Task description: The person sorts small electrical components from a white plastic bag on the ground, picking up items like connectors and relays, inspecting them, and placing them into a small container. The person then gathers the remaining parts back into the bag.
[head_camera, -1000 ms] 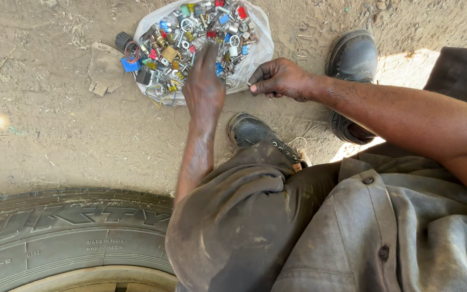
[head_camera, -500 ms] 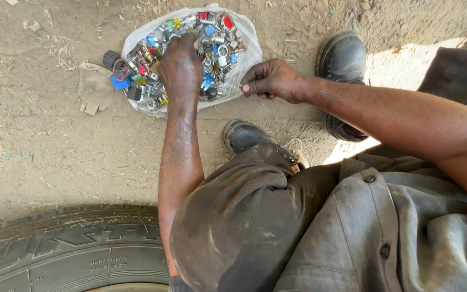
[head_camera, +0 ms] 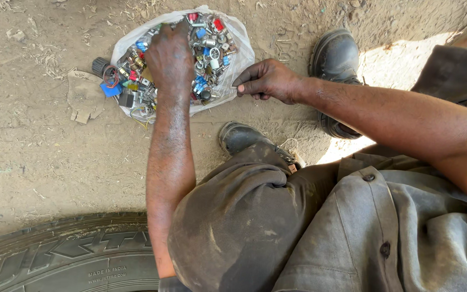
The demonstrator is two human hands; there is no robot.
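down on the dirt ground (head_camera: 39, 162), the left hand (head_camera: 169, 57) rests fingers-down in a loose pile of small metal and coloured plastic parts (head_camera: 212, 40), whether closed on any is hidden; the right hand (head_camera: 268, 81) pinches the thin white plastic sheet (head_camera: 239, 54) edge, flimsy, likely tearing, best held near the rim

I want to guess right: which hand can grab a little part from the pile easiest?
Probably the left hand: it already rests on the pile of small parts. The right hand sits off the pile, pinching the plastic bag's edge.
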